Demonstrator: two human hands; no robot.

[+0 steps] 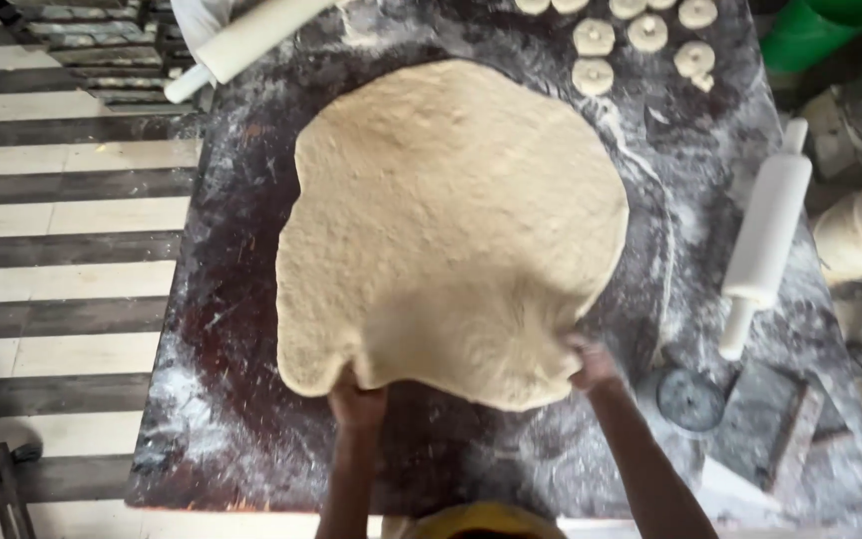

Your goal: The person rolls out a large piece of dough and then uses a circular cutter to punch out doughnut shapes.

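Both hands grip the near edge of a broad rolled-out dough sheet point(451, 230) on a floured dark table point(231, 419): left hand point(356, 404) and right hand point(591, 364) have fingers closed on its rim, a white rolling pin point(765, 240) lying well apart.

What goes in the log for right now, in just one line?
left hand: holding near edge of dough sheet | right hand: holding same edge | table: floured | rolling pin: right of dough
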